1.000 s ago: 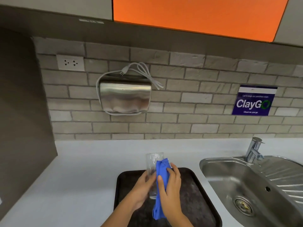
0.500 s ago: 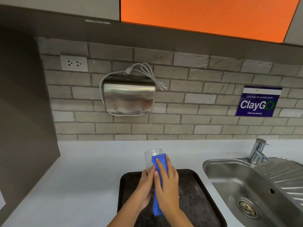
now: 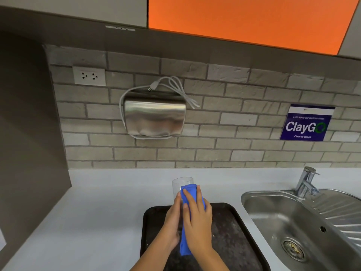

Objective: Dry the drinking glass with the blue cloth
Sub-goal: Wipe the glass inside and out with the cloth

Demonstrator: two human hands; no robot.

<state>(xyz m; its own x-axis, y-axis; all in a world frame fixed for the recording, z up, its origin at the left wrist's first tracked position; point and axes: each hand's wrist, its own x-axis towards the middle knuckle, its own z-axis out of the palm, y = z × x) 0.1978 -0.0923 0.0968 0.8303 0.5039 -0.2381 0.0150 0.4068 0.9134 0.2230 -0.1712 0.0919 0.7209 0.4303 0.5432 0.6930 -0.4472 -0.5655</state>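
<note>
A clear drinking glass is held upright above the dark tray, only its upper part showing. My left hand grips the glass from the left side. My right hand presses the blue cloth flat against the right side of the glass, fingers stretched upward. The cloth wraps up near the rim and hangs down below my right palm. The lower part of the glass is hidden behind both hands.
A steel sink with a tap lies to the right of the tray. White countertop spreads left. On the brick wall hang a steel dispenser, a socket and a blue sign.
My right hand has slid the blue cloth upward along the glass, from a bunched grip lower down to fingers stretched toward the rim. The left hand keeps its hold.
</note>
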